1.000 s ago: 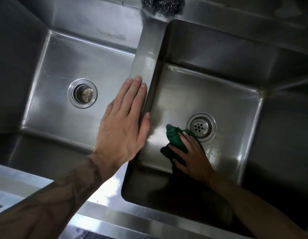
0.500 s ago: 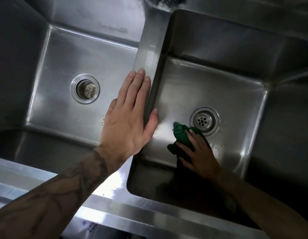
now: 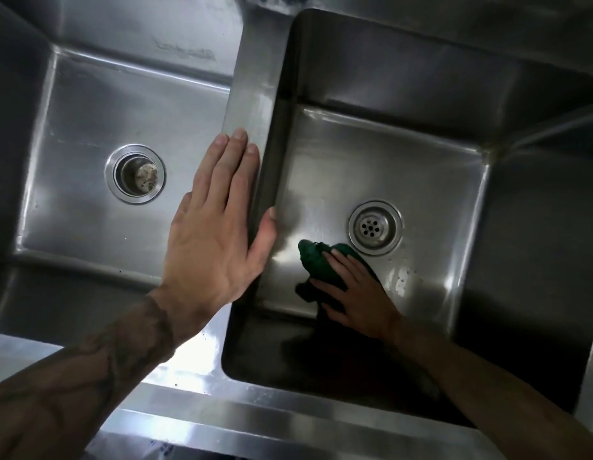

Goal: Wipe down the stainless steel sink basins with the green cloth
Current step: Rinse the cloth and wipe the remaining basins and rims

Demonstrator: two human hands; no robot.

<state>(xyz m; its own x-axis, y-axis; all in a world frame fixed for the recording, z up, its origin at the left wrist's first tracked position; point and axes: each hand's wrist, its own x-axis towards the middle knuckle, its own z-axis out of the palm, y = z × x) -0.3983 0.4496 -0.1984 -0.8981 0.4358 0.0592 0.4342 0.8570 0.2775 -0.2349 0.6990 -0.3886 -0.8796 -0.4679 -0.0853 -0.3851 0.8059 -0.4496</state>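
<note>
One green cloth (image 3: 313, 260) is lying bunched on the floor of the right basin (image 3: 404, 154), toward its front-left corner and just beside the drain strainer (image 3: 374, 226). The right grip (image 3: 354, 300) is pressing it with spread, straight fingers, not curling round it. The left grip (image 3: 215, 234) is resting flat on the divider (image 3: 252, 94). The cloth is looking soft and light, and is likely sliding easily on steel, so it is best pressed over its bunched middle.
</note>
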